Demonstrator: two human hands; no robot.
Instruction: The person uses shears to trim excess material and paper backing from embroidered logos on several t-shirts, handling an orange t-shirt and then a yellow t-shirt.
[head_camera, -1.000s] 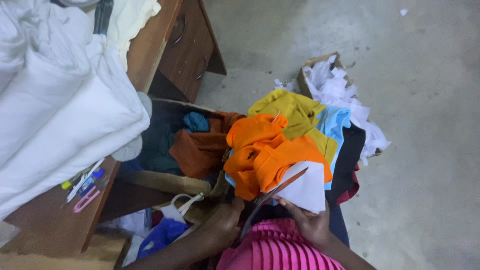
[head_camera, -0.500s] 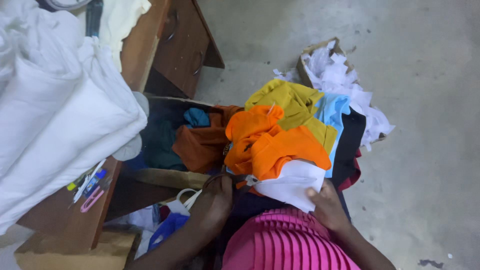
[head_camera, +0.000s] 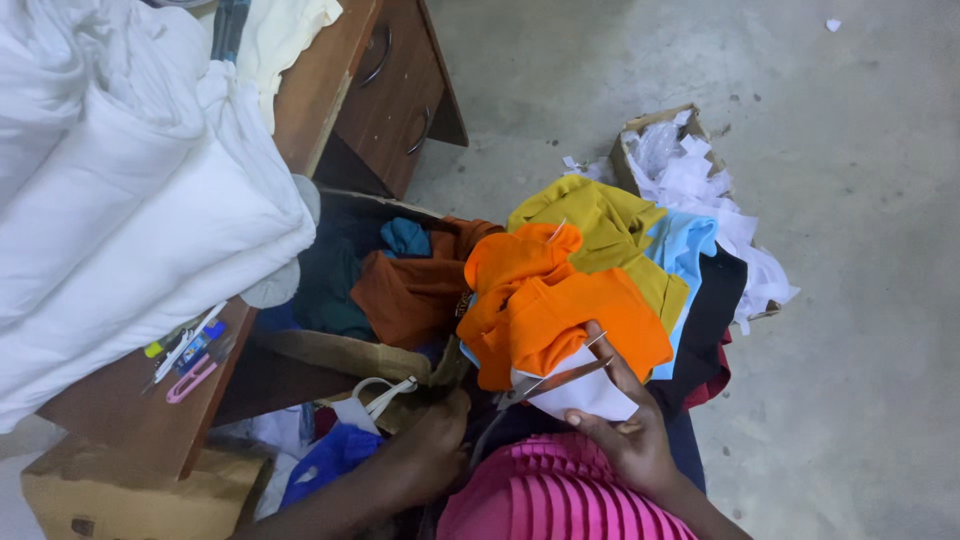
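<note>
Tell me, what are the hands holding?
The right hand holds white cloth by its lower edge. The left hand works scissors by the handles.

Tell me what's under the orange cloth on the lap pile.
Under the orange cloth a white piece shows at its near edge, pinched by the right hand beside the scissors. Olive-yellow, light blue and black cloths stick out behind. What lies beneath is covered.

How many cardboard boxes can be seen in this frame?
3. One box of white scraps on the floor at upper right, one open box of clothes beside the desk, and one box at lower left under the desk. Others may be hidden.
</note>
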